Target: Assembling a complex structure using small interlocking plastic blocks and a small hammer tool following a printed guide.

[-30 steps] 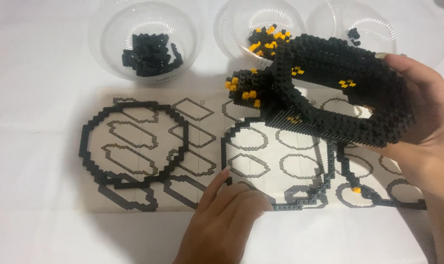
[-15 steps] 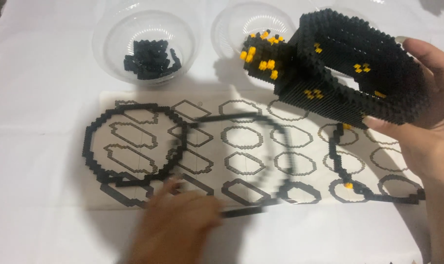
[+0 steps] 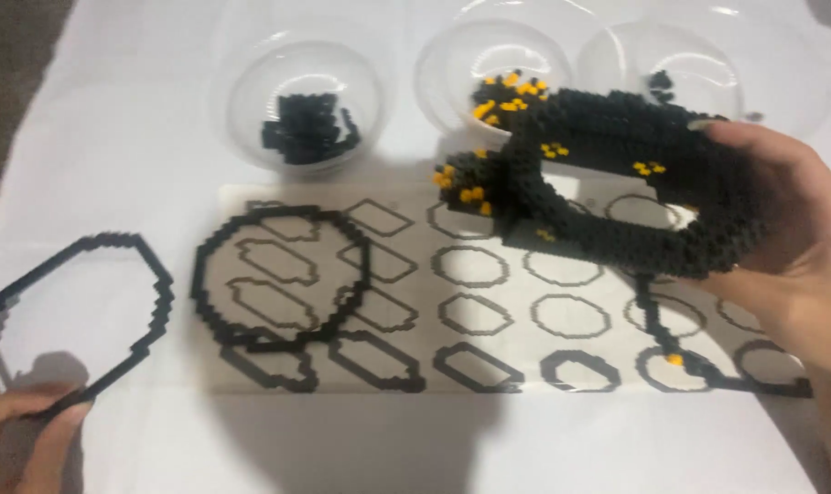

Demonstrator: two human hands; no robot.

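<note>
We hold the thick black ring of small bricks (image 3: 635, 197) in our right hand (image 3: 791, 247), fingers wrapped over its far rim and the palm under its near side, so the ring hangs tilted above the right part of the sheet without resting on it. Yellow bricks dot its top, and a cluster sits on the stub at its left end. Our left hand (image 3: 26, 439) pinches the lower edge of a thin black hoop (image 3: 68, 311), one brick thick, which lies flat on the white desk (image 3: 113, 119) well to the left of the sheet; this grip at the edge likely keeps the fragile outline from flexing. The pattern sheet (image 3: 489, 302) lies flat between the hands, printed with rows of outlines; a second thin hoop (image 3: 283, 279) rests on its left part, and a partial outline (image 3: 658, 329) lies below the thick ring. Three clear bowls stand behind the sheet: the left bowl (image 3: 301, 110) holds black bricks, the middle bowl (image 3: 498, 78) yellow and black ones.
</note>
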